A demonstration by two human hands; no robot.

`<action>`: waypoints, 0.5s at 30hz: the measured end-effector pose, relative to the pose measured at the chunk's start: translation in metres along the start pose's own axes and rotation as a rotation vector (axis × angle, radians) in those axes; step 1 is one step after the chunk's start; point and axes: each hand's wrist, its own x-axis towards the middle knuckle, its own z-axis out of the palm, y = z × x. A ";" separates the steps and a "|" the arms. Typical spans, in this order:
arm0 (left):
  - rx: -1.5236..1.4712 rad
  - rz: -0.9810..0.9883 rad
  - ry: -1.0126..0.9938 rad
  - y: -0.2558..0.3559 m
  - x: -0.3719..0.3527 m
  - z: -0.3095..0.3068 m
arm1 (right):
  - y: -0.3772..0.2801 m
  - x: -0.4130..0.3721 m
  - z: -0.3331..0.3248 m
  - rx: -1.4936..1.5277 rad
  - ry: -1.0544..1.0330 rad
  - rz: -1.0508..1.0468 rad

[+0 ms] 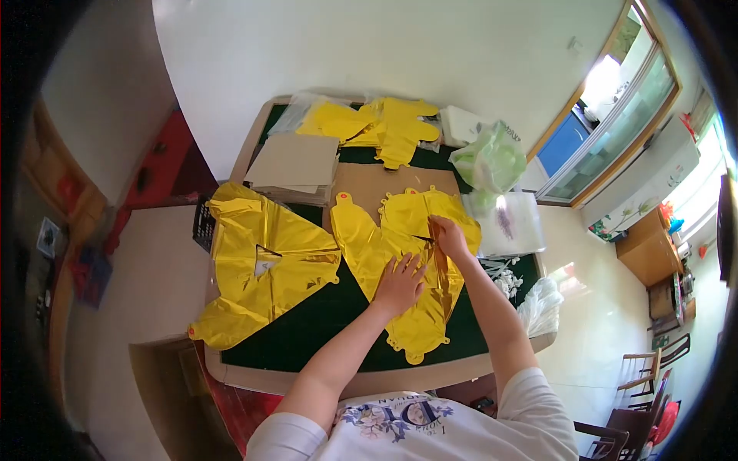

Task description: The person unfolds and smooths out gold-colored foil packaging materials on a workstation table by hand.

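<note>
A gold foil balloon (361,238), deflated and creased, lies spread over the middle of the table. My left hand (400,286) rests flat on it with the fingers stretched out. Beside a fold near the balloon's centre, my right hand (452,237) has thumb and fingers pinched together on the foil. To the left lies another flat gold foil balloon (238,269), shaped like a letter A, with a small opening in its middle. Small round tabs stick out along the edges of both.
Behind are a stack of grey cardboard sheets (294,163) and more gold foil balloons (400,127). On the right stand a pale green plastic bag (490,161), clear plastic sleeves (513,223) and white ties (503,278). A green-topped table (307,338) carries everything.
</note>
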 end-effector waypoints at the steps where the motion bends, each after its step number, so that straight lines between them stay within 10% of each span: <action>1: -0.004 0.000 0.005 0.000 0.000 0.000 | 0.001 0.000 0.001 -0.027 -0.020 -0.053; 15: 0.026 -0.016 -0.074 0.000 0.004 -0.004 | -0.004 -0.001 0.008 -0.248 -0.116 -0.249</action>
